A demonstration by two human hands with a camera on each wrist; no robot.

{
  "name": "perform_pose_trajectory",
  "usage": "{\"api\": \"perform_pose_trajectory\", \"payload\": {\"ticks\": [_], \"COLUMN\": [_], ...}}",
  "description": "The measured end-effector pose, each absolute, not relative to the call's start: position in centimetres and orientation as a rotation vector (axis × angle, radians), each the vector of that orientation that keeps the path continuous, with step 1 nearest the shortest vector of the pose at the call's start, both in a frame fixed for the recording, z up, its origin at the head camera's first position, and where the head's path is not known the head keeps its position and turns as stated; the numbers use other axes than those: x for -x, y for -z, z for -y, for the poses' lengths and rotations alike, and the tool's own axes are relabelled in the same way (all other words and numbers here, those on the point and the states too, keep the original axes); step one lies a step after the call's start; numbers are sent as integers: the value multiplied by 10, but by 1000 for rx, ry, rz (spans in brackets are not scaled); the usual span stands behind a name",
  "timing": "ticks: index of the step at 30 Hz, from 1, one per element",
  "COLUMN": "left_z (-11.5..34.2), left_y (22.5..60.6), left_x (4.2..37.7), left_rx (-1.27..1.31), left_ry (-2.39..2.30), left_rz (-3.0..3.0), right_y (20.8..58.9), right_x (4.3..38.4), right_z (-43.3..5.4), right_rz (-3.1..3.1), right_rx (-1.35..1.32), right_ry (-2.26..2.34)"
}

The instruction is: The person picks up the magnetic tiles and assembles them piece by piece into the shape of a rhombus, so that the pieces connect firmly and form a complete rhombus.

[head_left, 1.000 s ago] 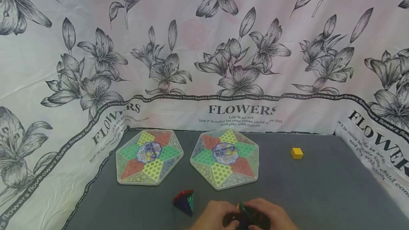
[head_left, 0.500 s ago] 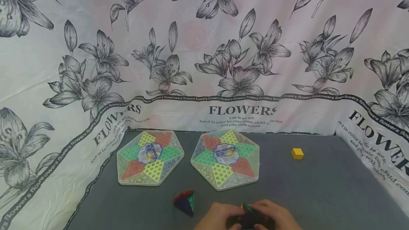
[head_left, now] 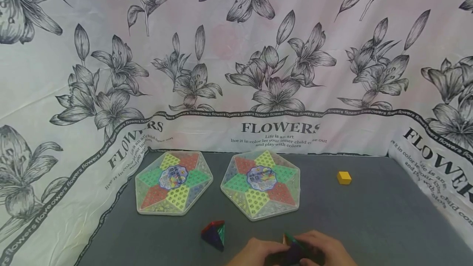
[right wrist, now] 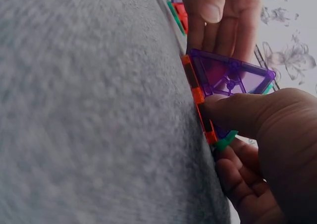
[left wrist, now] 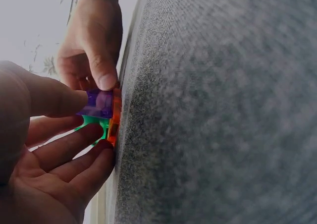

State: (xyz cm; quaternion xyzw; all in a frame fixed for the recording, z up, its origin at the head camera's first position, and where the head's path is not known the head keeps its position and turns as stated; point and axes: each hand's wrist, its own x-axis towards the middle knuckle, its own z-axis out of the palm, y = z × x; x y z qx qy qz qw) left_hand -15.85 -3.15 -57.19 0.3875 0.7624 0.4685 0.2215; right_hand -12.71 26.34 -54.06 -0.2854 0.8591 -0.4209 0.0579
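Note:
Near the front edge of the table, both hands hold a small pyramid of translucent magnetic tiles (right wrist: 223,75), with purple and green sides and an orange base. My left hand (head_left: 258,253) has its thumb at the purple tile (left wrist: 96,107) and its fingertips at the green one in the left wrist view. From the other side my right hand (head_left: 329,250) grips it, thumb pressed on the purple face near the orange edge (right wrist: 199,102). The orange side lies right at the grey tabletop. Fingers hide much of the pyramid in the head view.
Left of the hands sits a second magnetic-tile pyramid (head_left: 213,235), red, purple and green. Behind stand two hexagonal Chinese checkers boxes, the left box (head_left: 148,186) and the right box (head_left: 230,196). A yellow cube (head_left: 344,177) is at the back right. Flowered cloth (head_left: 207,130) borders the table.
Both hands have shifted slightly to the right with the tile pyramid between them, and it has turned a little. The second pyramid, the boxes and the cube stay put.

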Motion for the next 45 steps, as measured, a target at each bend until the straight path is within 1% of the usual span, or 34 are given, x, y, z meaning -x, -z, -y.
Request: {"api": "perform_pose_trajectory", "payload": {"ticks": [4, 9, 11, 16, 17, 21, 25, 28, 33, 34, 40, 45], "left_z": [31, 34, 38, 51, 55, 77, 107, 131, 167, 173, 198, 209], "left_y": [566, 564, 550, 495, 489, 474, 465, 454, 445, 445, 457, 471], "left_x": [157, 158, 155, 141, 139, 137, 136, 132, 134, 135, 142, 149], "left_rx": [-1051, -1234, -1308, -1364, -1380, -1436, -1435, -1346, -1292, -1287, -1041, -904], "left_ry": [-1310, -1176, -1135, -1195, -1207, -1269, -1421, -1546, -1674, -1691, -1804, -1766], "left_rz": [-2098, -2252, -2310, -2277, -2270, -2260, -2300, -2356, -2403, -2409, -2398, -2432], "right_y": [541, 545, 546, 546, 546, 545, 546, 546, 545, 545, 547, 549], "right_x": [127, 127, 127, 126, 126, 127, 126, 126, 127, 127, 128, 129], "right_z": [-265, -270, -272, -276, -276, -278, -278, -278, -278, -278, -277, -276], "right_rz": [-2612, -2670, -2716, -2752, -2748, -2752, -2767, -2763, -2737, -2736, -2753, -2761], "right_rx": [901, 939, 949, 984, 993, 1028, 1058, 1062, 998, 983, 973, 980], "right_ry": [1324, 1331, 1317, 1319, 1321, 1325, 1328, 1336, 1328, 1324, 1311, 1315]}}
